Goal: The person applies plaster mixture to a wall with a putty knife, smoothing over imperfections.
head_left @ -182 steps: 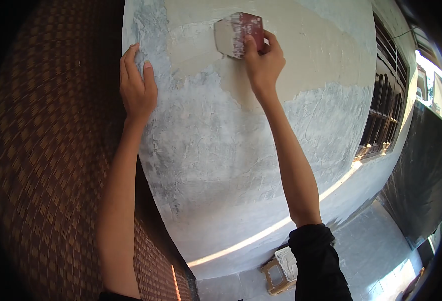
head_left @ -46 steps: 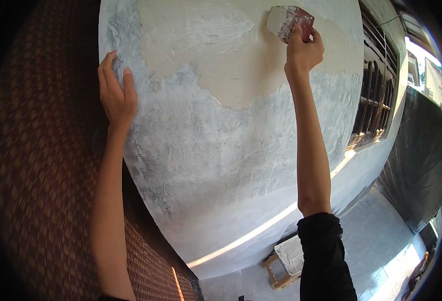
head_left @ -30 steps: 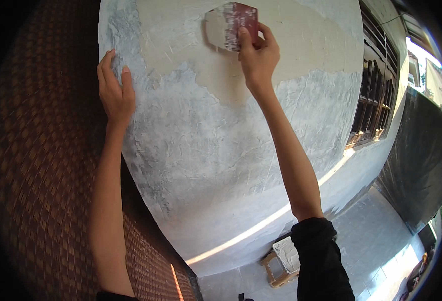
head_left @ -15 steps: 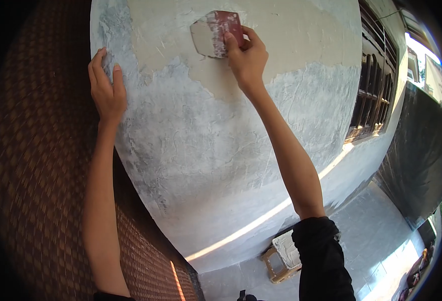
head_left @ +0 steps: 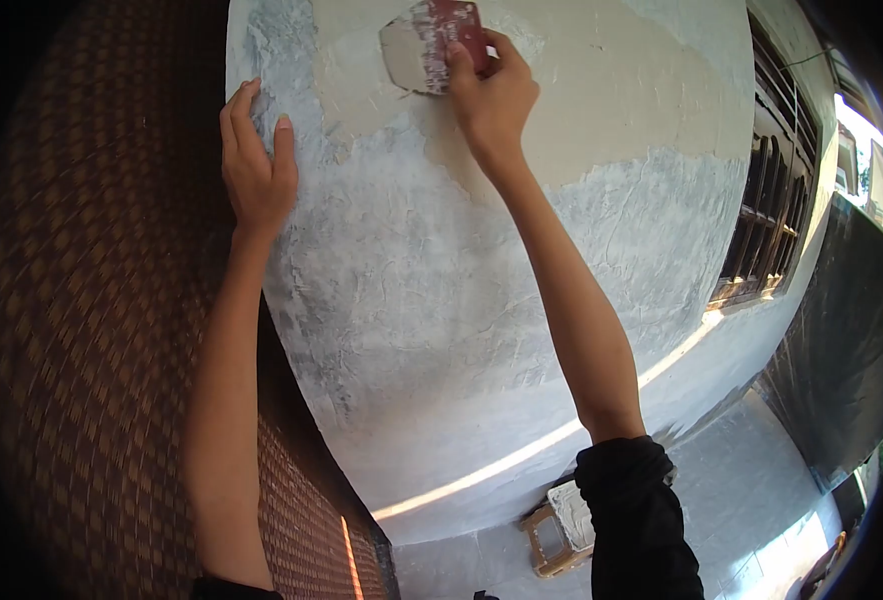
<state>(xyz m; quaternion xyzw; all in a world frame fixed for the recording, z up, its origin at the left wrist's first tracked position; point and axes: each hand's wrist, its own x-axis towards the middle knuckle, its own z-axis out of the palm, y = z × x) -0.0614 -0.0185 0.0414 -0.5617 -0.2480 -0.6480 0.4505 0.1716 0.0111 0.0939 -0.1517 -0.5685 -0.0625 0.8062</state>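
Observation:
My right hand (head_left: 493,100) pinches a dark red putty scraper (head_left: 458,25) between thumb and fingers. Cream putty coats the scraper's left part, and it lies against the upper wall (head_left: 441,290). Around it spreads a patch of cream putty (head_left: 601,90) with a ragged lower border over the grey-white, rough surface. My left hand (head_left: 259,165) rests at the wall's left edge, fingers stretched out and thumb apart, holding nothing.
A woven brown panel (head_left: 111,300) runs along the left. To the right are a barred window (head_left: 766,200) and a dark sheet (head_left: 841,340). Below, a small stool (head_left: 551,545) bearing a putty-smeared board (head_left: 571,512) stands on the grey tiled floor (head_left: 731,480).
The view has shifted, so the wall and window appear farther right. My right hand keeps its grip on the scraper, now slightly left along the wall. My left hand stays at the edge.

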